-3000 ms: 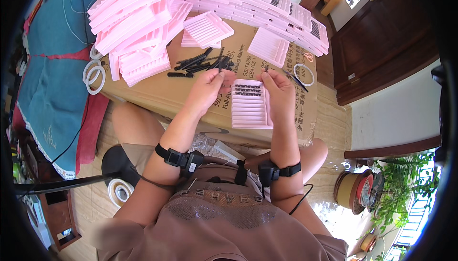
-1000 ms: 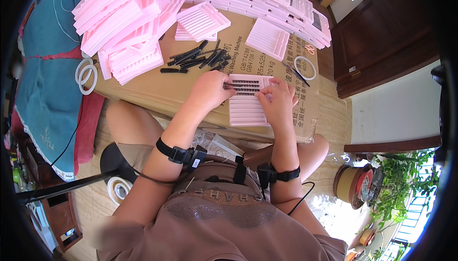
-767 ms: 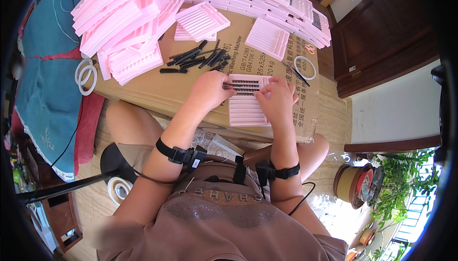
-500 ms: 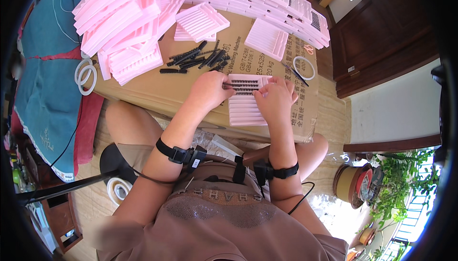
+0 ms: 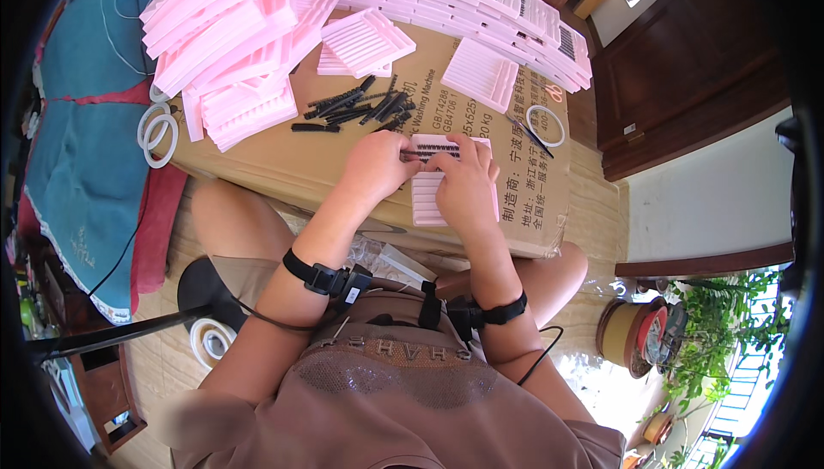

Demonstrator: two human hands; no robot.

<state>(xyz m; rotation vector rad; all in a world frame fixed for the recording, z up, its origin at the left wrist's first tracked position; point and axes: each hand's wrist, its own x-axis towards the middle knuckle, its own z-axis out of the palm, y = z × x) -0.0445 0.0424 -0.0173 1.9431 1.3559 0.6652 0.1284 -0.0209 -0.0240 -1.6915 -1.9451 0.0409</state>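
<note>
At person's 12 o'clock, on cardboard box (image 5: 296, 169), pink tray (image 5: 428, 200); left hand (image 5: 379, 162) at its 10 o'clock edge, grip pinching end of black strip (image 5: 420, 154); right hand (image 5: 469, 184) bent over tray, cannot tell whether grip holds anything; loose dark strips (image 5: 350, 112) toward 10 o'clock.

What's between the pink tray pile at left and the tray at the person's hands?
In the head view, loose black strips lie there on the cardboard box, with the left hand nearer the tray.
</note>
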